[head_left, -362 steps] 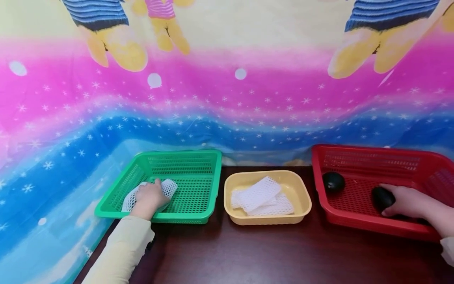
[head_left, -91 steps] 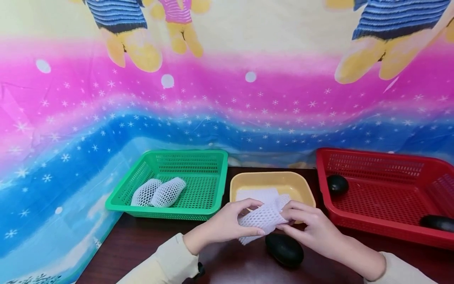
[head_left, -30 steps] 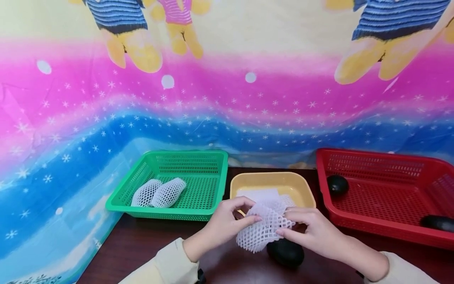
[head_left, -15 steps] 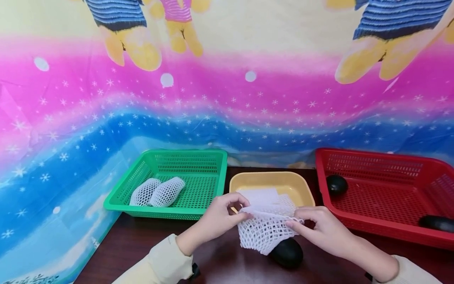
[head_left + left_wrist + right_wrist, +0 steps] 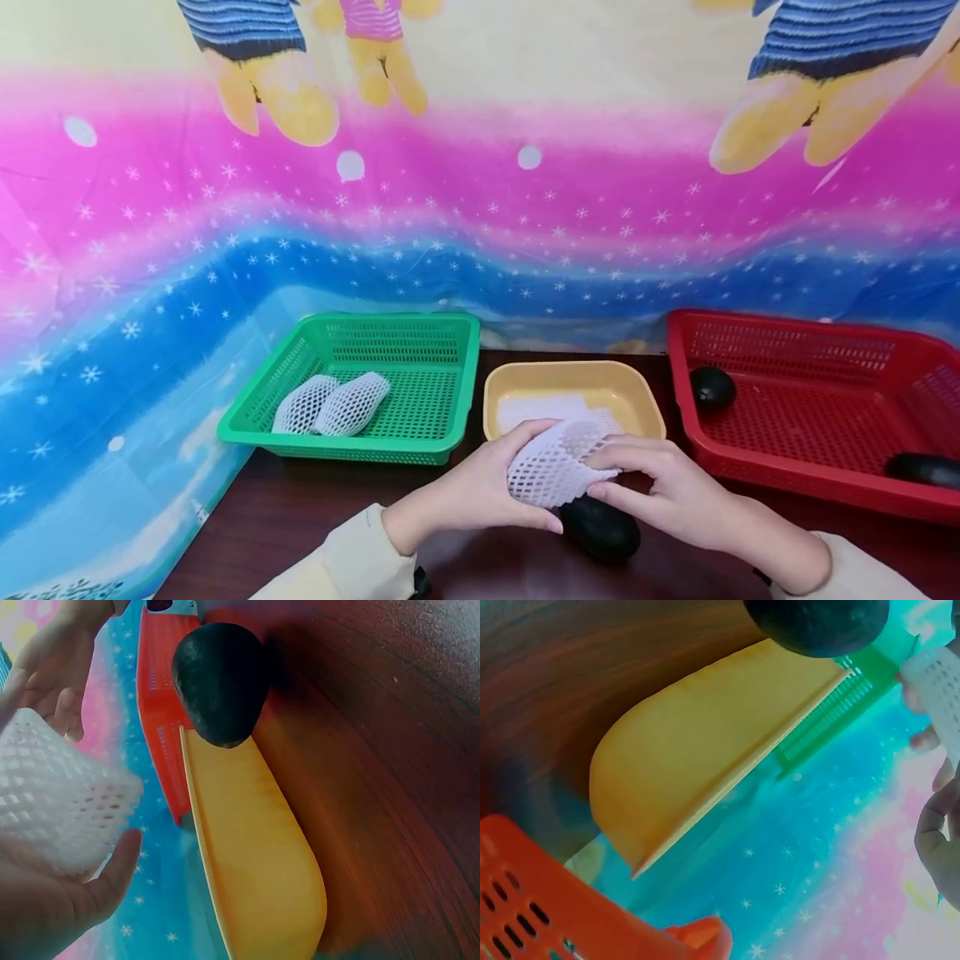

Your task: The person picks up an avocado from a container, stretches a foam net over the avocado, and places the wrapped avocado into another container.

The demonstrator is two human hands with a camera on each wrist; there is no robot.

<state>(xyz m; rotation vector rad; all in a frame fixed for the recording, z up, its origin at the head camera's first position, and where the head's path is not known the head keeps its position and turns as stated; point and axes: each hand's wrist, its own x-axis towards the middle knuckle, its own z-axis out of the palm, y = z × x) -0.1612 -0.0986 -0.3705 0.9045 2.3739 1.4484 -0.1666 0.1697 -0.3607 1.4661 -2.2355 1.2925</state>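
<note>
Both hands are on a white foam fruit net (image 5: 551, 471), held up above the table in front of the yellow tray. My left hand (image 5: 480, 492) cups the net from the left, its thumb stretched low along it. At the net's right edge, my right hand (image 5: 671, 492) pinches the rim between thumb and fingers, and some fingertips are hidden by the mesh. Just below the hands, a dark avocado (image 5: 603, 533) lies on the table, partly covered in the head view; the left wrist view shows the avocado (image 5: 221, 686) more fully.
Behind the hands stands the yellow tray (image 5: 645, 396) with more flat foam nets (image 5: 540, 410). To the left, a green basket (image 5: 345, 450) contains two netted fruits (image 5: 352, 406). A red basket (image 5: 810, 487) on the right contains two bare avocados (image 5: 712, 389). A printed cloth hangs behind.
Earlier, the left hand was in the green basket and the right hand gripped an avocado in the red one. Since half a second ago, the stretched net has become rounded against the left palm.
</note>
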